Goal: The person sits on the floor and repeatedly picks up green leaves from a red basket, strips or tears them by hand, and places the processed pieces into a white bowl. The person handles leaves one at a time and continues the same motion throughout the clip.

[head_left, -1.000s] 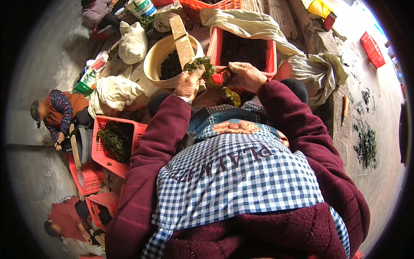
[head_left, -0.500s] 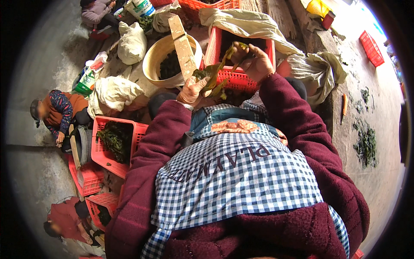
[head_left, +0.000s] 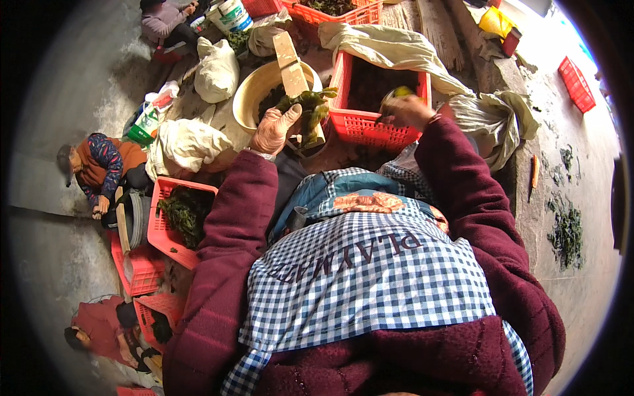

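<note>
My left hand [head_left: 276, 131] is closed on a clump of dark green, leafy seaweed [head_left: 310, 111], its thumb on top. The clump hangs in front of a pale round bucket [head_left: 246, 99], covering the lower end of a wooden board [head_left: 287, 58] laid across it. Over the front of a red plastic crate [head_left: 376, 129] is my right hand [head_left: 413, 111], smeared by motion. A yellow-green scrap [head_left: 399, 92] shows at its fingers; whether they grip it is unclear. Dark contents lie inside the crate.
Pale cloth [head_left: 389, 43] drapes the crate's far edge, and a cloth sack [head_left: 498, 122] lies to its right. Left stands another red crate [head_left: 162, 228] of dark greens. An orange-handled knife [head_left: 534, 173] and scattered greens [head_left: 564, 231] lie on the right. People sit working at the left.
My hands have parted: the left moved left toward the bucket with the seaweed, the right went down and right over the red crate. The whole view shifted slightly.
</note>
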Motion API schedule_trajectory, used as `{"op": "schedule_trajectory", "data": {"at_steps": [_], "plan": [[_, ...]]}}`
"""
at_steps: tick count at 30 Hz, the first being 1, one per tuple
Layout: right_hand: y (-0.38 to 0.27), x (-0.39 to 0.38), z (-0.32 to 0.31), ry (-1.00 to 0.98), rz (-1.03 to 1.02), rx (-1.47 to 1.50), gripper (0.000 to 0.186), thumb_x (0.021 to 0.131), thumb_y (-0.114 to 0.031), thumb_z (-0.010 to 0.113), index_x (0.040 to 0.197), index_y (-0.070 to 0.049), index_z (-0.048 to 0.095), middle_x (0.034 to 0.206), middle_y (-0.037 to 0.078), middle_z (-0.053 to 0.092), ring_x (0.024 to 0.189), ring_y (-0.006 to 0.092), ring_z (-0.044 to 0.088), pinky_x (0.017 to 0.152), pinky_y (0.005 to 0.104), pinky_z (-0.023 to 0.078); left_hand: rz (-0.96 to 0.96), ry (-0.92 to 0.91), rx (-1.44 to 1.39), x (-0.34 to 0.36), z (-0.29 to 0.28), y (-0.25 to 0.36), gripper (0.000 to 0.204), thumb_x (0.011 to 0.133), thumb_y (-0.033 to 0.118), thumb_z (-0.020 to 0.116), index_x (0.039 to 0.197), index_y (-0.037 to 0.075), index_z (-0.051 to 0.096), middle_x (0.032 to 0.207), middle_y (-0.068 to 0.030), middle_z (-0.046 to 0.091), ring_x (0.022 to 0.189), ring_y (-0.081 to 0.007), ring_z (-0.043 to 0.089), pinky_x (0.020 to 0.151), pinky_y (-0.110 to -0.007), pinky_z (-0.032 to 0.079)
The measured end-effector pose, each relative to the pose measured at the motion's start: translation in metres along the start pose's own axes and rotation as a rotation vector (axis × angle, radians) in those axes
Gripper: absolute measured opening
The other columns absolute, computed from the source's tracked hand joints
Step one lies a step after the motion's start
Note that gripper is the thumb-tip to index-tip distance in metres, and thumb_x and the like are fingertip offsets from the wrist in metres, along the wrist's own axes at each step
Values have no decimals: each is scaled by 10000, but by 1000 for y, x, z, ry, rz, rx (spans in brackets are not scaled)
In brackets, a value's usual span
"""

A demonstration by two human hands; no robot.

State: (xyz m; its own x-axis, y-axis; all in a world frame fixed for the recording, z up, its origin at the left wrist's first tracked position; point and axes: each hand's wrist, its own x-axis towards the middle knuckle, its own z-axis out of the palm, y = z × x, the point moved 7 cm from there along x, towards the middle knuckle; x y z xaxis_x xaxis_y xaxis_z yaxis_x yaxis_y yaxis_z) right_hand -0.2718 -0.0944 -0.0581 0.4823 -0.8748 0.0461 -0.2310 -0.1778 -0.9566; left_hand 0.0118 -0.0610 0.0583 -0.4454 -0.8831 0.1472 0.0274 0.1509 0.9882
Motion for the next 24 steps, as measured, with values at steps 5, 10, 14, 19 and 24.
{"op": "schedule_trajectory", "data": {"at_steps": [5,10,14,19,24], "plan": [[-12,-8,43,-56,247,-83,492,879,-493,471,1077,-56,582,948,135,657,893,248,639,766,365,511,-48,99,136,-2,18,-8,406,897,358,572,659,30,598,486,7,443,456,-77,433,441,-267,388],[-97,2,95,-159,153,1134,491,897,-375,529,1178,27,531,1136,162,586,1033,268,577,910,388,448,180,-128,393,-11,65,15,233,904,230,569,937,10,637,721,26,603,622,-85,486,583,-253,418],[-118,1,61,254,-31,928,213,880,-100,562,1067,2,576,1015,79,627,921,187,623,831,326,502,54,-125,224,-22,78,9,249,909,119,514,1099,-35,559,945,-65,623,857,-105,544,766,-261,457],[-128,-8,48,323,-117,882,191,874,-120,582,1021,2,595,979,76,638,878,175,635,800,309,517,-322,-47,130,-20,61,-28,353,893,168,576,1161,-49,499,1042,-82,585,923,-149,553,781,-286,470],[-134,-7,63,261,-59,731,194,845,-111,626,999,7,619,904,59,650,779,116,619,679,247,508,123,111,-10,-1,71,-13,466,807,145,679,1182,-35,470,1051,-134,590,995,-233,553,907,-356,427]]}}
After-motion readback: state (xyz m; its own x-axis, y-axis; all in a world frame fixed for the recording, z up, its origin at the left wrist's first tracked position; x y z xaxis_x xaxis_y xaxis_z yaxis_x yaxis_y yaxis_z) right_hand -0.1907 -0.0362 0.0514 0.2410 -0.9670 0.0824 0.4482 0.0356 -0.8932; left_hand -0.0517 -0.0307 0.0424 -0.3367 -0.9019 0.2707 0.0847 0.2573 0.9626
